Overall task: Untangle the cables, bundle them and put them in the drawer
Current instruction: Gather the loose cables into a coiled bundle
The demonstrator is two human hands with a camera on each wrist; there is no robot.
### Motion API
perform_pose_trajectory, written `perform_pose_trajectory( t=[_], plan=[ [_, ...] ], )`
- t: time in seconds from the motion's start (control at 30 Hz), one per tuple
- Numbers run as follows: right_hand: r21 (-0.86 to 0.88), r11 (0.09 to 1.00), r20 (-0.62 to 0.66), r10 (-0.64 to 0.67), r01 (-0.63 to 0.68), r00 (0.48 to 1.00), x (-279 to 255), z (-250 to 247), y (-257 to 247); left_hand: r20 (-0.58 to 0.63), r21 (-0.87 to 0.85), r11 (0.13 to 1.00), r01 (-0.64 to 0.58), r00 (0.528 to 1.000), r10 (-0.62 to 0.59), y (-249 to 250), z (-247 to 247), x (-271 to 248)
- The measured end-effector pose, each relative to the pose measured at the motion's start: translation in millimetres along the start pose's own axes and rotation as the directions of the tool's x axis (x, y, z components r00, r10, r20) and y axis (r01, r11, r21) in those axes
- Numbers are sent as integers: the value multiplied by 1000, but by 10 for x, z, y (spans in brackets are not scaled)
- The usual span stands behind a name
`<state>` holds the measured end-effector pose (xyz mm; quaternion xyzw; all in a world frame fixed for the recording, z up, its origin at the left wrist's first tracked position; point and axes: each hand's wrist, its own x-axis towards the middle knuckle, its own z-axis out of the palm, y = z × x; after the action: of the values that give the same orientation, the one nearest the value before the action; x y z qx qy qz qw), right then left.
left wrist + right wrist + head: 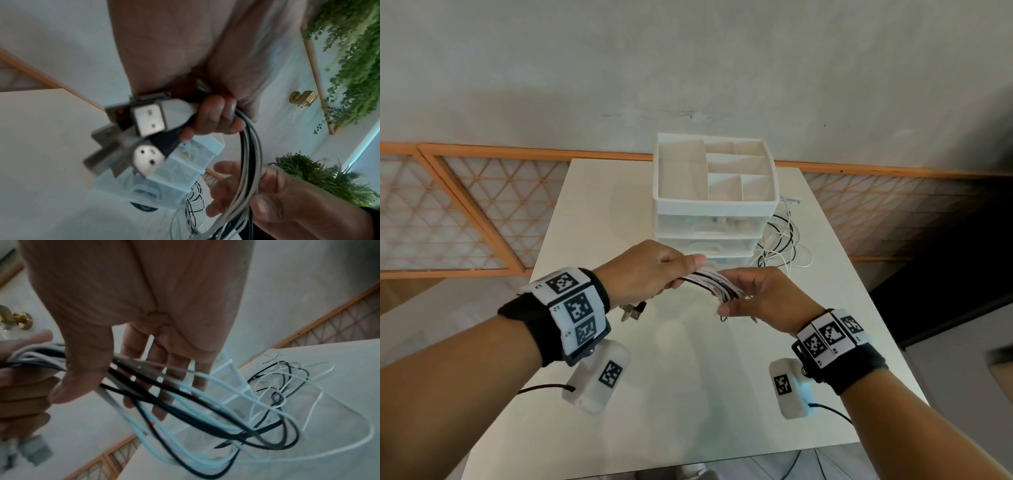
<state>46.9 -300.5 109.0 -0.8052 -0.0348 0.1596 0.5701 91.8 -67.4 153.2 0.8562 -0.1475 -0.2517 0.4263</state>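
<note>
Left hand is raised above the table, fingers curled tight round one end of the bundle of black and white cables. USB plugs stick out of the fist on the little-finger side, several of them, blurred.

Right hand takes the other end of the bundle. Thumb presses the strands against the fingers, which lie nearly straight and spread behind them; a loose pinch, not a fist. Past those fingertips the cables fan out into slack loops that hang down.

Between the two hands the strands run side by side in a short arc.

Beyond the fingertips stands a drawer unit, white with translucent drawers and a divided tray on top. Drawers look closed. Just right of it, well beyond the right fingertips, a tangle of thin black and white cables lies on the table, touching neither hand.
</note>
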Motion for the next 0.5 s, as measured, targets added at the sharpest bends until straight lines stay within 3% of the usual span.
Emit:
perform_pose_trajectory(
  t=[0.1, 0.23, 0.37, 0.43, 0.5],
  plan=[
    [10, 999, 5, -39, 39, 999, 13, 56, -68, 6, -16, 1000, -12, 1000, 12, 49, -50, 1],
    [48, 998, 20, -51, 50, 999, 7, 50, -39, -110, -134, 991, -18, 994, 3, 56, -134, -7],
    [-50, 987, -109, -156, 151, 982, 6, 107, -40, -171, -345, 939, -19, 984, -43, -14, -182, 33],
    [-11, 976, -220, -217, 220, 951, 15, 85, -103, -173, -519, 854, -10, 980, -93, -60, -189, 66],
    [23, 954, -304, -279, 300, 911, 12, 91, -218, -131, -723, 690, -14, 984, -118, -56, -166, 81]
  ],
)
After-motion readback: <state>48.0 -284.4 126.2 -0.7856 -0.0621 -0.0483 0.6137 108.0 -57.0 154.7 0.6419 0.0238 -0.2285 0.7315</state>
